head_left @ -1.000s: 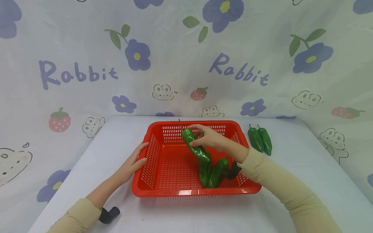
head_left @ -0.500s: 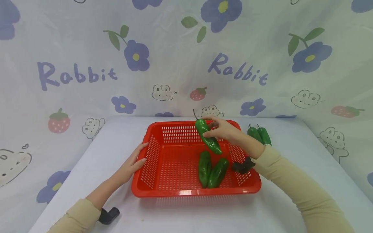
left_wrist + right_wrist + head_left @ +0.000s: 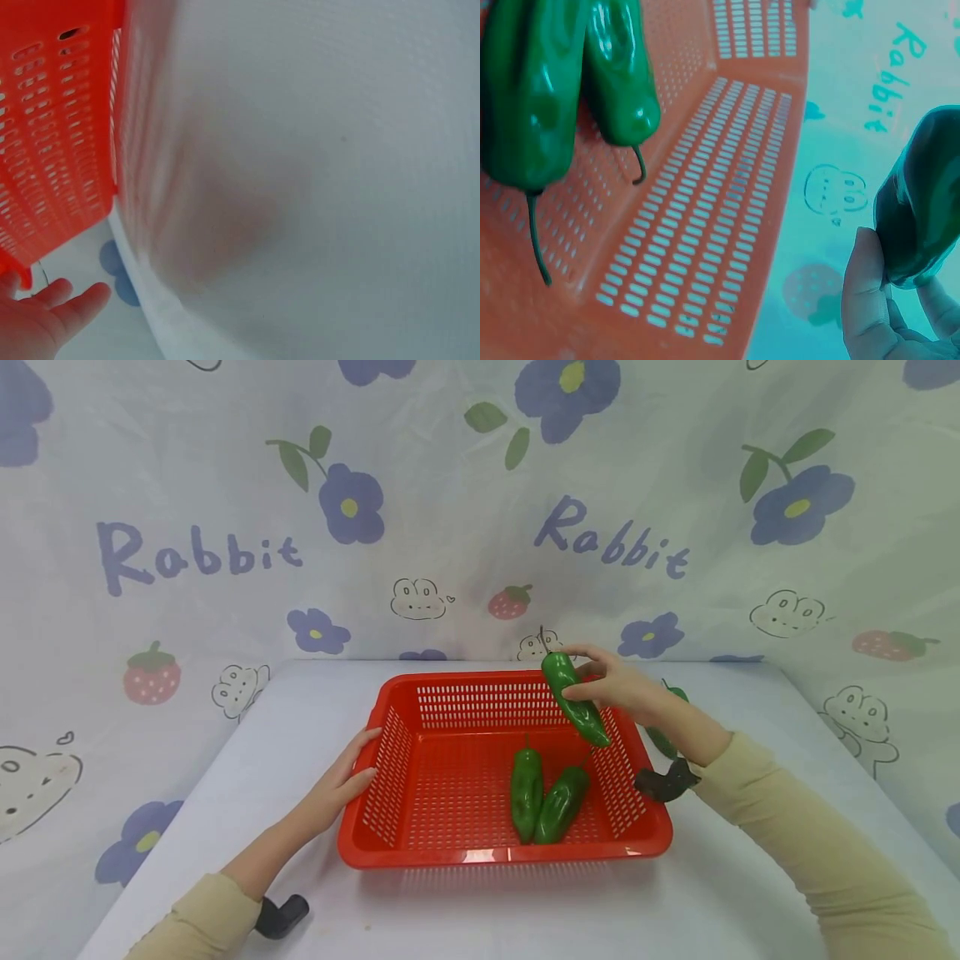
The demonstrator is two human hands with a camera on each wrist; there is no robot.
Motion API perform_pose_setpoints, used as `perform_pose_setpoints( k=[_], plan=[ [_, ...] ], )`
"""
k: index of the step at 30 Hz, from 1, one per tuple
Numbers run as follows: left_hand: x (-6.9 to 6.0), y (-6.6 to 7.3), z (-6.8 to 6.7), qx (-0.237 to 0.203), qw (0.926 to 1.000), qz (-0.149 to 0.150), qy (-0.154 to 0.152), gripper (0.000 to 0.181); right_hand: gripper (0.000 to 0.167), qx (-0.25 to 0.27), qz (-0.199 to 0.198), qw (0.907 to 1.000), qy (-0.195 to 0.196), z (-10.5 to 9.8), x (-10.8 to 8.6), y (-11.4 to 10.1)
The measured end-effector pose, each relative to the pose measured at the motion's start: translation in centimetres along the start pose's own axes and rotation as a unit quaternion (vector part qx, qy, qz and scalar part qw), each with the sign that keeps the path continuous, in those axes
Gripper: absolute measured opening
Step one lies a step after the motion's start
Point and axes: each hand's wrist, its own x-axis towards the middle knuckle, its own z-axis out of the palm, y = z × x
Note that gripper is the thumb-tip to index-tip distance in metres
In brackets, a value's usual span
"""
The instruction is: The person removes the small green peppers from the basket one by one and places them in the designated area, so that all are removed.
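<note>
My right hand (image 3: 618, 687) pinches a green pepper (image 3: 573, 697) by its upper part, above the back right corner of the red basket (image 3: 450, 857). In the right wrist view, thumb and fingers of the hand (image 3: 885, 315) grip that pepper (image 3: 922, 199) at the right edge. Two more green peppers, one upright in view (image 3: 527, 795) and one slanting (image 3: 562, 806), lie inside the basket at its front right. My left hand (image 3: 333, 785) rests on the basket's left rim with relaxed fingers; the left wrist view shows this hand (image 3: 45, 322) beside the basket wall (image 3: 60, 127).
On the table (image 3: 480, 914) right of the basket lie green peppers (image 3: 662, 742), partly hidden behind my right hand and wrist. Black wrist devices show at the left sleeve (image 3: 282, 917) and at the right sleeve (image 3: 666, 780). A patterned cloth (image 3: 450, 510) hangs behind the table.
My right hand has moved rightward and slightly up with the pepper, from over the basket's middle to its back right corner. My left hand has stayed on the rim.
</note>
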Motion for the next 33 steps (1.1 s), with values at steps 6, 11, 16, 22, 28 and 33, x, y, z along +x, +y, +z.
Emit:
perform_pose_setpoints(
  k=[6,11,16,22,28,33],
  plan=[
    [-0.1,0.1,0.0,-0.003,1.0000,-0.002,0.001,0.057,0.069,-0.028,0.002,0.9995,0.016,-1.4,-0.8,-0.1],
    [-0.1,0.1,0.0,-0.006,1.0000,0.003,0.000,0.057,0.071,-0.034,0.009,0.9991,0.022,-2.6,-1.4,0.0],
    [-0.1,0.0,-0.1,-0.001,1.0000,0.003,0.001,0.057,0.071,-0.046,0.016,0.9984,0.027,-3.8,-2.2,0.3],
    [-0.1,-0.1,-0.1,0.002,1.0000,0.002,-0.001,0.056,0.072,-0.060,0.028,0.9968,0.044,-5.5,-2.9,1.4],
    [0.0,-0.1,-0.1,0.015,0.9998,0.009,0.004,0.056,0.075,-0.073,0.047,0.9930,0.080,-7.7,-3.6,2.9],
    [0.0,-0.1,0.0,0.027,0.9994,0.016,0.009,0.056,0.077,-0.078,0.053,0.9904,0.101,-9.2,-4.3,4.2]
  ],
)
